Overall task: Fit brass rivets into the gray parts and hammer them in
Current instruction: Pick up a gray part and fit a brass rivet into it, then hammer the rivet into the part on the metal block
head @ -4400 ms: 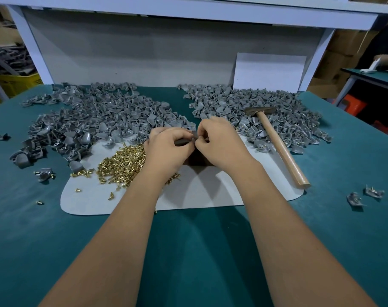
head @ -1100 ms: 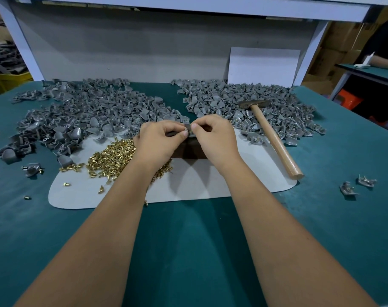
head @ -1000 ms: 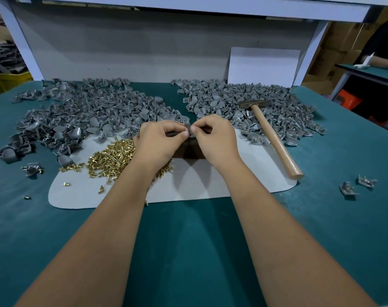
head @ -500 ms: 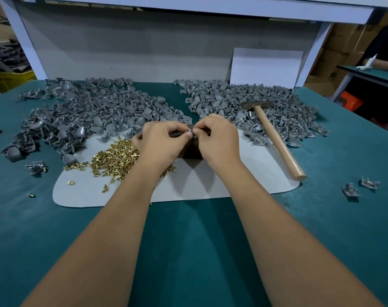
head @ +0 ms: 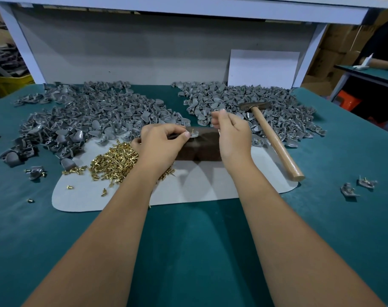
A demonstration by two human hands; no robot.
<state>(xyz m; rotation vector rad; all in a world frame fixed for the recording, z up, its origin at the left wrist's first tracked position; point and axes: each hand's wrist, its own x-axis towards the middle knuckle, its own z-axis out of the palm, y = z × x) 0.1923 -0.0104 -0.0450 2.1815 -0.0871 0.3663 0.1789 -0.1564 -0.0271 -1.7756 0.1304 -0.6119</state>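
- Left hand (head: 160, 142) pinches a small gray plastic part (head: 193, 134), brass rivet standing in it, on the dark brown block (head: 199, 145).
- Right hand (head: 231, 134), fingers loosely curled, holds nothing visible.
- Fitting looks done; next, gripping the wooden-handled hammer (head: 273, 140) just beside.

Teal felt-covered workbench (head: 188, 251) | covered by pale grey rounded mat (head: 199, 185) | two heaps of grey moulded parts (head: 95, 116) | stray brass rivet (head: 30, 200) seen at left
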